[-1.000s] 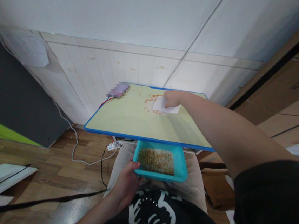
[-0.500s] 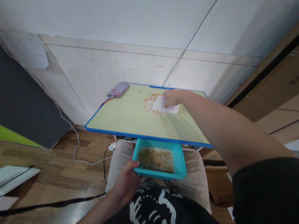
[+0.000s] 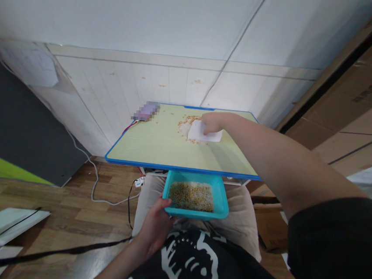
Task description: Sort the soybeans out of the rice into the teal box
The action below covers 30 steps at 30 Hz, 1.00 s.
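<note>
My right hand (image 3: pixel 211 122) grips a white card (image 3: pixel 208 136), its thumb pressed on the face, over the table. The card stands against a loose patch of orange-yellow kernels (image 3: pixel 186 123) mixed with white grains, and hides part of it. Down at my lap, my left hand (image 3: pixel 158 222) is closed on the left front corner of a turquoise tray (image 3: pixel 222 204), thumb on the rim and the other fingers underneath, mostly hidden. Yellow kernels and white grains (image 3: pixel 192 196) cover the tray's bottom. The tray's far side sits just under the table's near edge.
The small table (image 3: pixel 146 146) has a pale yellow top with a blue rim. A blurred flat item (image 3: pixel 146 110) with a red cord lies at its back left corner. White wall panels rise behind it. Cardboard boxes (image 3: pixel 354 98) stand on the right; a white cable (image 3: pixel 95 179) runs across the floor.
The whole view has shifted slightly. The card stays at nearly the same place beside the kernels, and both hands keep their holds.
</note>
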Tool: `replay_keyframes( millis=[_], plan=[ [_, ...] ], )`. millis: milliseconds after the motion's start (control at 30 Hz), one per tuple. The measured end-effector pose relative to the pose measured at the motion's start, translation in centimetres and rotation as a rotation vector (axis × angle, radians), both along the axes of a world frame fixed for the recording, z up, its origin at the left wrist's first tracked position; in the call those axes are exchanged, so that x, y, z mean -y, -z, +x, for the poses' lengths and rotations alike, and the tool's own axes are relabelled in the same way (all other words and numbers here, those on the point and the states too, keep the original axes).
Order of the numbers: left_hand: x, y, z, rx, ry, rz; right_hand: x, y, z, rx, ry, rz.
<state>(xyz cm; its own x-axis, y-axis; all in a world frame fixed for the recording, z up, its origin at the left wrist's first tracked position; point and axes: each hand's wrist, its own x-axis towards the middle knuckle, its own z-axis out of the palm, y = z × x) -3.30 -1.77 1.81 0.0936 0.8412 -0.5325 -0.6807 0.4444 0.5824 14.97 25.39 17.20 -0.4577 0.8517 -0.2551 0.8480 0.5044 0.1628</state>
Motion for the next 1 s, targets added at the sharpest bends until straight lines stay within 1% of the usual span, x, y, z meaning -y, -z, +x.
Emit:
replay_keyframes(
  millis=[233,467,767,1000],
  plan=[
    [-0.1,0.3,-0.1,-0.019,0.015,0.013,1.2,-0.2,-0.2,-0.078,0.064,-0.026],
    [-0.3,0.8,-0.1,0.0,0.018,0.038,1.9,-0.3,-0.4,0.048,-0.025,-0.009],
    [-0.6,0.6,0.1,0.023,0.03,0.035,2.3,-0.2,-0.2,0.034,0.003,-0.031],
    [-0.6,0.8,0.2,0.021,0.036,0.046,3.6,-0.6,-0.2,0.025,-0.008,-0.042]
  ],
)
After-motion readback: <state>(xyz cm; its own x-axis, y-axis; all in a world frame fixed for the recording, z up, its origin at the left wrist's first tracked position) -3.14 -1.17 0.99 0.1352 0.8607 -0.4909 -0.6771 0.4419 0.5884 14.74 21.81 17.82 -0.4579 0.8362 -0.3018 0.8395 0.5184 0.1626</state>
